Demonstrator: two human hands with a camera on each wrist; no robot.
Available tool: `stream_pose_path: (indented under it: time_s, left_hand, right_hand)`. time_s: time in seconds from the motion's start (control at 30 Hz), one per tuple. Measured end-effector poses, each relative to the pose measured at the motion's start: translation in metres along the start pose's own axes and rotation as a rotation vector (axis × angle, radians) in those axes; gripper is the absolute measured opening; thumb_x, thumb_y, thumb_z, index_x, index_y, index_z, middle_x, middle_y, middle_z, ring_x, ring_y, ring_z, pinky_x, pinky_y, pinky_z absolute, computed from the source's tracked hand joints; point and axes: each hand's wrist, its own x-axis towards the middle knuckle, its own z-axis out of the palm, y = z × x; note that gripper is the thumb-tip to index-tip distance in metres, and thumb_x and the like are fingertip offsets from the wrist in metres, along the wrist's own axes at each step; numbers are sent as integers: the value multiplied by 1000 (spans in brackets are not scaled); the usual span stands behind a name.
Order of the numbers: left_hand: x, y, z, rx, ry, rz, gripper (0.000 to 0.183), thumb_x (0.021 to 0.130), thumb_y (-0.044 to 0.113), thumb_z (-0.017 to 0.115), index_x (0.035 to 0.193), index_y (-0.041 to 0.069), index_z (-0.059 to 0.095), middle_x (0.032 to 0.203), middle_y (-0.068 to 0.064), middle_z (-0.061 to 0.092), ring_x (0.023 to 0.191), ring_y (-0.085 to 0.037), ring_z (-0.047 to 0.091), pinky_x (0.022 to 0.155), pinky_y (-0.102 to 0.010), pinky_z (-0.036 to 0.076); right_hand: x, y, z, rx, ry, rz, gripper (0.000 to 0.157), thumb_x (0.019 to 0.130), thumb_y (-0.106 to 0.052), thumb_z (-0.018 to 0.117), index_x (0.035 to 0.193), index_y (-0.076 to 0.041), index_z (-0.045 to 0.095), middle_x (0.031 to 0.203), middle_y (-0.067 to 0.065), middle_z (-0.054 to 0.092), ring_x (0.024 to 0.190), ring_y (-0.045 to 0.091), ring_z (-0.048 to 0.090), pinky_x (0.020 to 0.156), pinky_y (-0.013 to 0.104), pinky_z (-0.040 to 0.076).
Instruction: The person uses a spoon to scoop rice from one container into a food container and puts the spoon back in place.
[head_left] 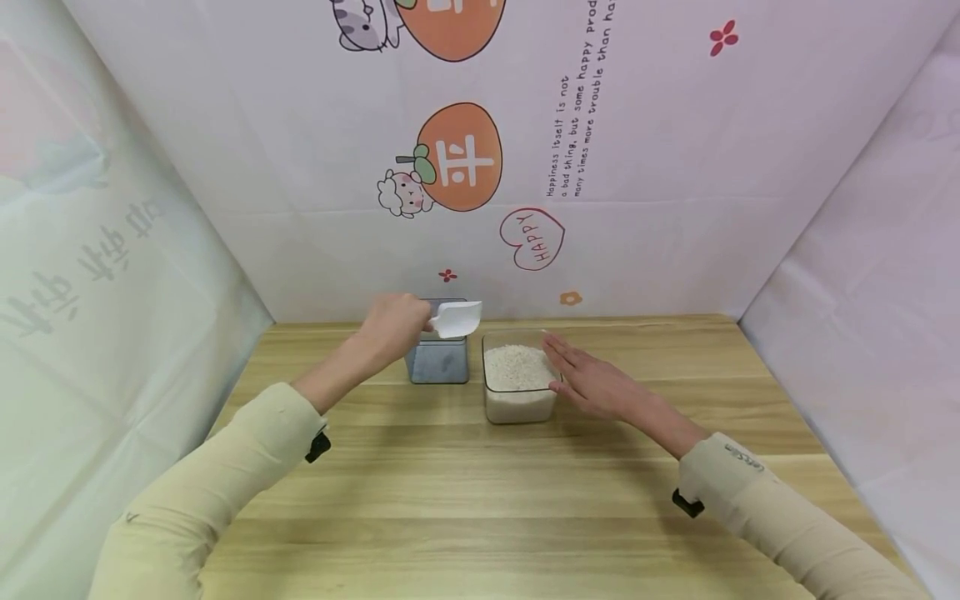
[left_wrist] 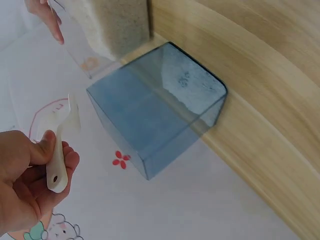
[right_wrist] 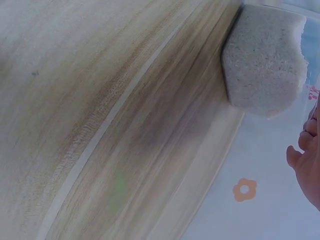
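My left hand (head_left: 396, 327) grips the handle of a white scoop (head_left: 459, 319), holding it above a clear blue-tinted container (head_left: 439, 365). In the left wrist view the thumb and curled fingers pinch the scoop's handle (left_wrist: 57, 170); whether its bowl holds anything cannot be told. A pale layer (left_wrist: 187, 82) covers part of the blue container's bottom. To its right stands a clear square container (head_left: 521, 391) with white rice (head_left: 517, 367) in it. My right hand (head_left: 596, 385), fingers extended, touches the right rim of the rice container. Only part of that hand shows in the right wrist view.
Both containers stand near the back of a wood-grain table (head_left: 450, 517), with a small gap between them. A white printed sheet (head_left: 637, 167) rises right behind them. More white sheets hang at the left (head_left: 97, 275) and right sides.
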Motion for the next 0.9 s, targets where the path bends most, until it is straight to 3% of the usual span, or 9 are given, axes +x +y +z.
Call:
stream_pose_path:
  time_s: [0.27, 0.5, 0.6, 0.9]
  left_hand:
    - [9, 22, -2, 75, -19, 57, 16, 89, 22, 75, 97, 8, 78, 88, -7, 77, 69, -22, 70, 53, -33, 55]
    - [17, 41, 3, 158, -32, 123, 13, 91, 16, 73, 102, 9, 77, 87, -6, 76, 65, -19, 68, 53, -32, 56]
    - [21, 50, 7, 223, 3, 167, 8, 92, 10, 70, 95, 11, 78, 81, -5, 74, 62, -16, 65, 53, -31, 55]
    - [27, 77, 27, 468, 165, 268, 19, 92, 9, 67, 77, 17, 77, 66, 1, 65, 58, -7, 58, 48, -24, 52]
  right_hand:
    - [2, 2, 2, -1, 20, -5, 66, 106, -34, 46, 156, 3, 22, 164, 21, 19, 149, 36, 30, 115, 51, 36]
    - [1, 0, 2, 4, -1, 16, 67, 107, -36, 44, 157, 1, 20, 166, 17, 14, 151, 34, 27, 116, 50, 35]
    - [1, 0, 1, 13, 1, 15, 66, 107, -35, 44, 156, 2, 21, 166, 17, 14, 151, 34, 26, 116, 50, 34]
    - [0, 1, 1, 26, 12, 8, 65, 106, -34, 45, 155, 3, 24, 166, 18, 16, 150, 35, 27, 115, 51, 35]
